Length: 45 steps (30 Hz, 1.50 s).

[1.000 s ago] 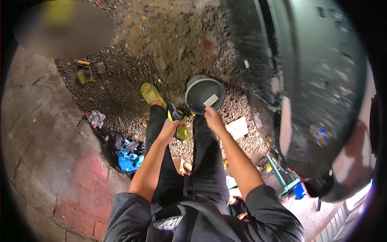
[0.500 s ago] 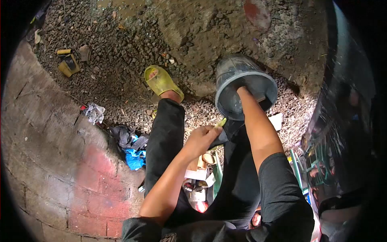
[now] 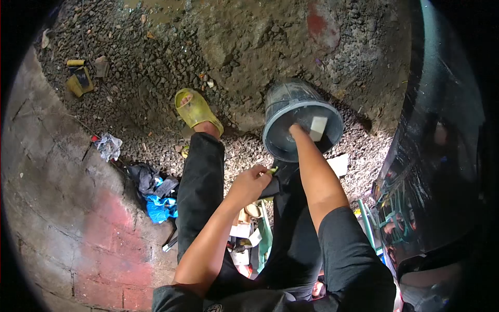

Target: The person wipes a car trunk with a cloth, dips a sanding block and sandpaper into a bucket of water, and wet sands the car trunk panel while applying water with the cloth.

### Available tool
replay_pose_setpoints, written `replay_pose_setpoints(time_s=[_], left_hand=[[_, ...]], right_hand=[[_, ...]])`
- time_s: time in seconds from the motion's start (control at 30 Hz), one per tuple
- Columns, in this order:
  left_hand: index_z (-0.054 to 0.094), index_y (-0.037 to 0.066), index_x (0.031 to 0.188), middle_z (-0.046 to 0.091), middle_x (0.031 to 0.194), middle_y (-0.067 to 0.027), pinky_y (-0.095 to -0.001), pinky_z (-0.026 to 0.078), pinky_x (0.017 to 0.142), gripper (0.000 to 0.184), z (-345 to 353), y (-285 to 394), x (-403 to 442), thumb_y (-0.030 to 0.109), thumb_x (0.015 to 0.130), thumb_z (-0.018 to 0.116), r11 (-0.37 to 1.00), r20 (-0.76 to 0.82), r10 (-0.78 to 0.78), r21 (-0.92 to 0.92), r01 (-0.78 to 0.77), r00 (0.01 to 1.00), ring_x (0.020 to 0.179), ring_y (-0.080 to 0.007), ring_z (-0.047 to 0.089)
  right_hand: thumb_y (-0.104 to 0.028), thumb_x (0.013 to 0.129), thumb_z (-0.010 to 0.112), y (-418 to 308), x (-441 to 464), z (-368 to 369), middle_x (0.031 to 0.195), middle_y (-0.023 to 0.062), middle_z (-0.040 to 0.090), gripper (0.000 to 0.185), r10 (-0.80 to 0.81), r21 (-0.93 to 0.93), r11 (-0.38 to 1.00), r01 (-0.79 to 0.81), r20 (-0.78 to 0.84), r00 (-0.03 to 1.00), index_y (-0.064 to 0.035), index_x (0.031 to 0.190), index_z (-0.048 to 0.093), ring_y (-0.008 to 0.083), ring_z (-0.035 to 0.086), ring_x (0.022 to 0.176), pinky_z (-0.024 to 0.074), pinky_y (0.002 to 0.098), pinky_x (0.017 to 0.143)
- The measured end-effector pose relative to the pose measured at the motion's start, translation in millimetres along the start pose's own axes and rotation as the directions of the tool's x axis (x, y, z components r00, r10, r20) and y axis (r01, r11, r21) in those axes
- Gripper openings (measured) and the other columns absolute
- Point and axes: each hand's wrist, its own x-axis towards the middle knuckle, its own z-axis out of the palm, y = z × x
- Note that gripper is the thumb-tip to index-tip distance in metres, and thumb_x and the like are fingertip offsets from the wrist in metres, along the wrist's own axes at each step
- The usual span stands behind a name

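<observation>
My left hand (image 3: 250,184) is closed with the thumb and fingers pinched together, in front of my knees. A small yellow-green piece (image 3: 273,170) sticks out at its fingertips, and a dark sheet-like piece (image 3: 270,189) shows beside the fingers; I cannot tell whether they are one thing. My right hand (image 3: 295,130) reaches into a dark grey bucket (image 3: 267,140), which tilts its mouth toward me by my right leg. The fingers of that hand are hidden inside. A pale rectangular block (image 3: 318,128) shows in the bucket, just right of the wrist.
Gravel and damp dirt (image 3: 234,52) lie ahead. A yellow clog (image 3: 197,109) is on my left foot. A brick wall (image 3: 67,208) stands left, with a blue plastic bag (image 3: 160,208) near it. A glossy dark panel (image 3: 431,171) rises at right. Boxes (image 3: 241,230) sit beneath me.
The pale block now shows in the bucket beside my right wrist, where a darker patch was. My left hand stays pinched and sits slightly lower. The whole view has shifted a little.
</observation>
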Motion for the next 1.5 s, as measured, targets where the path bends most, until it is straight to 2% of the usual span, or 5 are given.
replay_pose_setpoints(time_s=[0.33, 0.47, 0.8, 1.1, 1.5], left_hand=[[0.07, 0.007, 0.132, 0.076, 0.115, -0.0228, -0.0409, 0.054, 0.097, 0.053, 35, -22, 29, -0.003, 0.085, 0.048, 0.962, -0.133, 0.262, -0.037, -0.269, 0.956, 0.107, -0.0366, 0.074], [0.071, 0.003, 0.129, 0.076, 0.109, -0.0237, -0.0404, 0.054, 0.093, 0.034, 43, -11, 30, 0.013, 0.102, 0.053, 0.98, -0.154, 0.196, 0.05, -0.19, 0.968, 0.104, -0.0374, 0.074], [0.07, -0.001, 0.126, 0.074, 0.114, -0.0244, -0.0402, 0.052, 0.099, 0.072, 32, 20, 21, 0.065, 0.1, 0.058, 0.978, 0.057, 0.075, -0.199, -0.062, 0.996, 0.109, -0.0342, 0.072], [0.069, -0.007, 0.113, 0.074, 0.108, -0.0315, -0.0523, 0.055, 0.093, 0.046, 72, 0, 94, 0.036, 0.105, 0.053, 0.984, -0.225, 0.166, 0.103, -0.146, 0.96, 0.103, -0.0499, 0.071], [0.065, 0.003, 0.138, 0.065, 0.143, -0.022, -0.0443, 0.047, 0.113, 0.056, 89, -2, 288, 0.042, 0.109, 0.036, 0.907, -0.212, 0.16, 0.418, -0.058, 0.964, 0.132, -0.0398, 0.061]], right_hand=[[-0.025, 0.106, 0.06, 92, -141, -67, 0.111, 0.0262, 0.07, 0.043, -0.131, 0.662, 0.733, 0.153, -0.084, 0.988, 0.0071, 0.134, 0.061, 0.0358, 0.076, 0.089, 0.0674, 0.0402, 0.064], [-0.029, 0.111, 0.054, 137, -151, -79, 0.096, 0.0213, 0.072, 0.036, -0.277, 0.069, 0.943, 0.324, -0.371, 0.886, 0.0053, 0.115, 0.063, 0.0267, 0.074, 0.077, 0.0584, 0.0424, 0.062], [-0.022, 0.107, 0.065, 139, -216, -91, 0.107, 0.0014, 0.062, 0.026, -0.235, 0.915, 0.391, 0.096, -0.002, 0.972, 0.0032, 0.113, 0.062, 0.0071, 0.056, 0.095, 0.0606, 0.0265, 0.076], [-0.03, 0.1, 0.072, 130, -90, -36, 0.149, 0.0307, 0.054, 0.071, -0.11, 0.359, 0.875, 0.325, -0.505, 0.856, 0.0041, 0.155, 0.042, 0.0416, 0.051, 0.142, 0.0441, 0.0472, 0.115], [-0.057, 0.104, 0.05, 78, -9, -26, 0.138, 0.0233, 0.068, 0.062, -0.044, 0.076, 0.996, 0.045, -0.012, 0.999, -0.0052, 0.131, 0.072, 0.0433, 0.064, 0.129, 0.0513, 0.0528, 0.108]])
